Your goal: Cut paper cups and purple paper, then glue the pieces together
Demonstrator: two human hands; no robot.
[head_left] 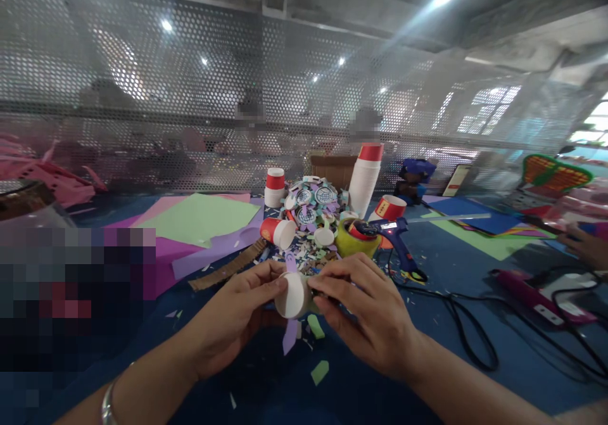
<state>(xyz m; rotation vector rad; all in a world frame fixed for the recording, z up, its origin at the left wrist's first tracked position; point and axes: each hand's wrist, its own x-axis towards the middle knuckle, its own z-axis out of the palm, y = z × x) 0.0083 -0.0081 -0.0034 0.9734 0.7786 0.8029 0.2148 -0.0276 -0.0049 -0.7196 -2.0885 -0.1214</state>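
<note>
My left hand (pixel 254 308) grips a round white paper disc (pixel 290 295) by its left edge, fingers behind and thumb in front. A purple paper strip with a curl drawn on it (pixel 291 261) sticks up from the disc's top, and a pointed purple strip (pixel 289 336) hangs below. My right hand (pixel 365 314) is closed in a pinch at the disc's right side; what lies between its fingertips is too small and dark to name. Beyond the hands, a blue glue gun (pixel 401 241) leans on a yellow-green bowl (pixel 354 242).
A pile of decorated paper discs (pixel 311 200) stands amid scraps. Around it are a tall paper cup stack (pixel 365 181), a tipped red-and-white cup (pixel 278 232) and coloured sheets (pixel 199 219). Black cords (pixel 468 330) cross the right side near a magenta tool (pixel 536 298). Another person's hand (pixel 584 244) shows far right.
</note>
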